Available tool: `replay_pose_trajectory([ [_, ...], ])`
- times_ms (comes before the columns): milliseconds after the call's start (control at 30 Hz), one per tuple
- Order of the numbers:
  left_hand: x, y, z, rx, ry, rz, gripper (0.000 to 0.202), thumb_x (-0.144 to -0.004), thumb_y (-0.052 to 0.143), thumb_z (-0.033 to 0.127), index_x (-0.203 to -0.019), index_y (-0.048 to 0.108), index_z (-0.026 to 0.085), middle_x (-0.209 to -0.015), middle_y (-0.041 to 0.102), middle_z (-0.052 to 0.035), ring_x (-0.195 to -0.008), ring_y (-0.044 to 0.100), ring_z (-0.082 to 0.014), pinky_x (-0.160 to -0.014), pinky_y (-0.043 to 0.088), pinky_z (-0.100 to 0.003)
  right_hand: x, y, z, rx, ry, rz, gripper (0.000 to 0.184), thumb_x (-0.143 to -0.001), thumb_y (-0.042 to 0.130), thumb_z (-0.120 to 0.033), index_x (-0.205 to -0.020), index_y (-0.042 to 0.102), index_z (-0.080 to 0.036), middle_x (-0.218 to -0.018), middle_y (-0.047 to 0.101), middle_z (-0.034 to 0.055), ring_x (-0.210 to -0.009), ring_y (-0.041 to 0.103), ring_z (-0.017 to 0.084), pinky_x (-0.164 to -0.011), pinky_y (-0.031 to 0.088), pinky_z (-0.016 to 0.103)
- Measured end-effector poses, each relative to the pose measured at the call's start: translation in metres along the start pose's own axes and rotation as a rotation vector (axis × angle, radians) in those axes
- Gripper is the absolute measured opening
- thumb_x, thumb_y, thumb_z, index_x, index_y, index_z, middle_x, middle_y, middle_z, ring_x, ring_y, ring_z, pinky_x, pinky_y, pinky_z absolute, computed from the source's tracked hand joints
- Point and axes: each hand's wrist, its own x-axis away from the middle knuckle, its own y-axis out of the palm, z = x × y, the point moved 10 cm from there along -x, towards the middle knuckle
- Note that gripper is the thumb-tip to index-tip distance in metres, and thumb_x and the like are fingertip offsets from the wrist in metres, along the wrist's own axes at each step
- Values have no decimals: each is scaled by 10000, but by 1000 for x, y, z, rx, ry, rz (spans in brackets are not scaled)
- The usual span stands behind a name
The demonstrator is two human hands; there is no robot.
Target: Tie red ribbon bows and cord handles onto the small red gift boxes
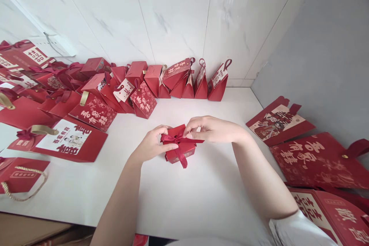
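Observation:
A small red gift box [180, 153] rests on the white table [184, 196] in front of me. A dark red ribbon [179, 140] crosses its top, and one tail hangs down its front. My left hand [152, 144] holds the box's left side and pinches the ribbon with thumb and fingers. My right hand [211, 128] comes over the box from the right, its fingers pinched on the ribbon near the knot.
A row of small red gift boxes [173, 78] and bags stands along the white tiled wall. Flat red gift bags [67, 140] lie at the left. More red bags [317, 159] lie at the right by the grey wall. A red bag with a rope handle [20, 175] lies at the near left edge.

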Motion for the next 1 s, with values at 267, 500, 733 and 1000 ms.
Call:
replay_pose_trajectory([
  [267,1,-10,6,-24,13,123,273,-847,598,459,-774,535,203,-1252,590,-66,-1187,535,-257,-1042,381,-408,12,-12,35,67,203,-43,320,-902,499,-489,-913,651,-208,-893,633,30,-773,553,167,-643,378,262],
  [500,-3,1,4,-2,17,165,403,-779,701,405,-638,393,187,-1099,639,-37,-998,609,-209,-896,451,-340,14,12,21,-127,128,-264,355,-870,561,-487,-1038,716,-216,-997,692,19,-871,588,162,-755,416,252],
  [733,-5,3,-3,-21,-10,160,415,-778,693,454,-554,490,170,-1132,636,-39,-966,625,-196,-838,487,-303,5,22,12,-42,63,-279,240,-870,542,-272,-950,748,-178,-856,706,20,-746,587,128,-675,423,225],
  [1000,-6,1,-5,-113,-4,202,396,-784,681,451,-562,505,174,-1066,670,-15,-892,639,-180,-778,492,-299,-4,58,0,-5,19,-414,215,-847,543,-240,-877,745,-173,-795,705,19,-713,622,124,-620,422,218],
])
